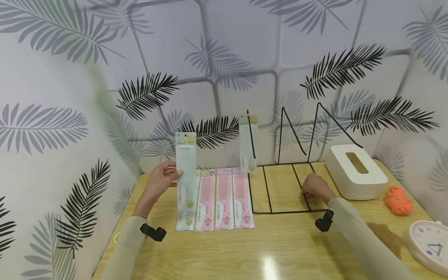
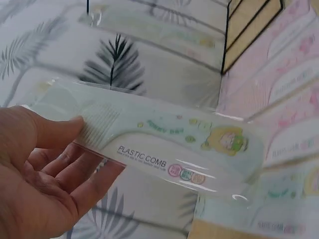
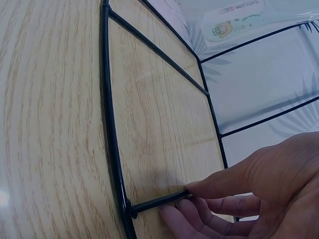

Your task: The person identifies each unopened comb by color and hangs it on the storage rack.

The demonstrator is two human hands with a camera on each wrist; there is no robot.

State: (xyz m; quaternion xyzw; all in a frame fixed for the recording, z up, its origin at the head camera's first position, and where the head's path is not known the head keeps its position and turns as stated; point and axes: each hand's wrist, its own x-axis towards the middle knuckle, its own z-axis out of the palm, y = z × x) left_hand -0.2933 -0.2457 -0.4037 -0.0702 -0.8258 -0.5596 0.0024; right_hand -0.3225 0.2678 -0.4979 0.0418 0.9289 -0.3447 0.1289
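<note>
My left hand [image 1: 161, 182] pinches a packaged pale green plastic comb [image 1: 186, 163] by its side edge, thumb in front and fingers behind, holding it upright above the table. Below it lie another green packaged comb [image 1: 185, 221] and three pink packaged combs [image 1: 224, 200] in a row. A black wire rack [image 1: 280, 212] stands on the table with hooks slanting up and forward. On its leftmost hook hangs a green packaged comb [image 1: 244, 144]. At the rack's base, my right hand [image 1: 316, 188] pinches a crossbar [image 3: 159, 201] between thumb and fingers.
A white tissue box [image 1: 364, 177] stands right of the rack. Beside it are an orange yarn ball [image 1: 398, 200], a brown fuzzy piece [image 1: 388, 238] and a round clock [image 1: 432, 245]. Patterned cloth rises behind the wooden table [image 1: 224, 256].
</note>
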